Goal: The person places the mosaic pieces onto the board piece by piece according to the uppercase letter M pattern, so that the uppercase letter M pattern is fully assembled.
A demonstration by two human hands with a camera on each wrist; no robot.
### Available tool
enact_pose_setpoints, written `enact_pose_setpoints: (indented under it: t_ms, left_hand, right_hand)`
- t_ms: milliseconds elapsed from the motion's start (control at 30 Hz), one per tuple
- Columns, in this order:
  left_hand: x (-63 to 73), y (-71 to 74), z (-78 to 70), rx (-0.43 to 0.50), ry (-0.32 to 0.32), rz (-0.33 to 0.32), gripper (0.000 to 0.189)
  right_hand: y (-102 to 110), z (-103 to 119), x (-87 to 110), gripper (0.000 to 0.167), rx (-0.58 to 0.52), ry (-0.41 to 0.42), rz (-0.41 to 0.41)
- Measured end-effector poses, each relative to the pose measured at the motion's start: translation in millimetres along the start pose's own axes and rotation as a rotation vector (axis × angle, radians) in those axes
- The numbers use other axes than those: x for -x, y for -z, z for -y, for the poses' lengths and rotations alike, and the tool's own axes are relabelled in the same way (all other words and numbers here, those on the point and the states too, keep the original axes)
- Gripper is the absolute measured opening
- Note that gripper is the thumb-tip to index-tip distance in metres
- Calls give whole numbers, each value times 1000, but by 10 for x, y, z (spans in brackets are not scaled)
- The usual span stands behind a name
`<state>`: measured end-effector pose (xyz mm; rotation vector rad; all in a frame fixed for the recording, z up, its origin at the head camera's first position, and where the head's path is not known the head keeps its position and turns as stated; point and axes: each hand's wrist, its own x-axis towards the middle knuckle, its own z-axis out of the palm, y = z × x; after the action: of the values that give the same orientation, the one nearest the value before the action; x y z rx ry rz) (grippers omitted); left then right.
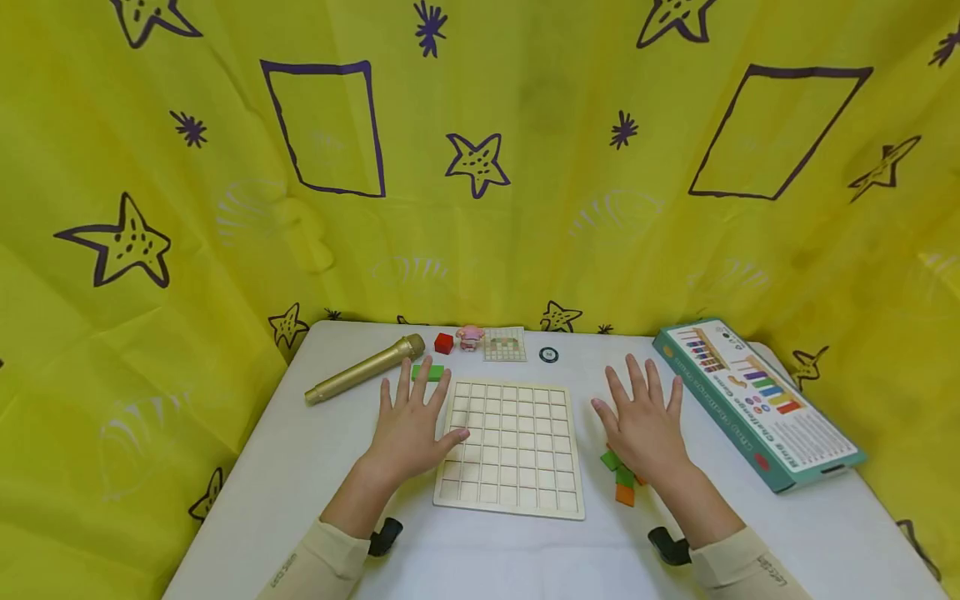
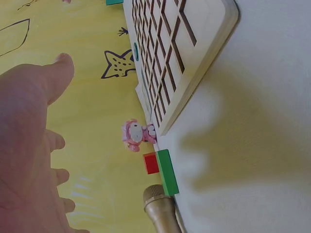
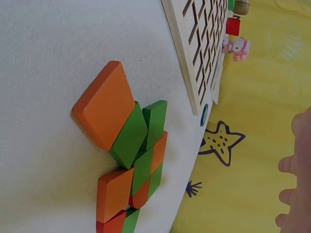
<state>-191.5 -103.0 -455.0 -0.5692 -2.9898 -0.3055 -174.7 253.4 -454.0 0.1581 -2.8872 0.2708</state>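
Observation:
Both hands are held out over the white table with fingers spread, and neither grips anything. In the head view my left hand [image 1: 408, 429] overlaps the left edge of a pale wooden grid board [image 1: 517, 508], with a green block [image 1: 429, 373] just beyond its fingertips. The left wrist view shows that hand raised above the tabletop, its shadow falling beside the board. My right hand [image 1: 645, 421] hovers over a small pile of tiles, hiding part of it. Those are flat orange tiles [image 3: 107, 107] and green tiles [image 3: 130, 138], seen close up in the right wrist view.
A gold microphone [image 1: 363, 370] lies at the left. Along the back are a red cube [image 1: 443, 343], a pink figurine [image 1: 470, 337], a printed grid card [image 1: 505, 344] and a dark round token [image 1: 549, 355]. A game box [image 1: 757, 404] lies at the right. A yellow curtain [image 1: 525, 233] hangs behind.

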Motion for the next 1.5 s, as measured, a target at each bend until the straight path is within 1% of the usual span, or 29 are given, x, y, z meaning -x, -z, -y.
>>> enact_pose_setpoints:
  t_ms: [100,133,200,267,367,433,467,600,767,867,933,1167,1300,1367,1500]
  left_hand:
    - [10,-25,1,37,-3,20,95]
    - [19,-33,7,60,2,40,96]
    - [54,-65,35,85,7,90,99]
    - [111,-94,68,127,22,162,100]
    - [208,-140,122,168,44,260,102]
    - [263,-160,149,200,43,289,102]
    - [285,-168,160,211,35,293,102]
    - [339,-188,186,194,-5,306,102]
    - [361,-179,179,193,-35,325,102]
    - [372,-182,172,192,-43,329,102]
    - [381,-187,170,190,-45,331,100]
    - [412,-201,169,193,-55,319,95]
    - [421,-205,160,210,-57,325,92]
    - [424,-215,153,222,-56,331,92]
    - [431,-248,136,238,-58,344,91]
  right_hand:
    - [3,-33,7,62,-13,-6,-11]
    - [10,-50,0,61,-27,-8,-19]
    - [26,-86,-20,58,-59,-13,-38]
    - [52,-121,-41,56,-100,-26,-42]
    - [108,-188,-64,52,-166,-71,-3]
    - [137,-244,-71,48,-201,-108,43]
    - [145,-277,-71,47,-217,-125,68]
    - [137,-412,-46,40,-250,-160,150]
    - [90,-530,34,35,-265,-177,221]
    - [71,-565,92,33,-267,-181,241]
    - [64,-576,132,32,-278,-198,251]
    - [85,-592,303,26,-309,-304,300]
    - [91,-584,388,27,-329,-346,328]
    - [82,-579,423,28,-344,-369,335]
    - [52,-575,474,29,-364,-400,321]
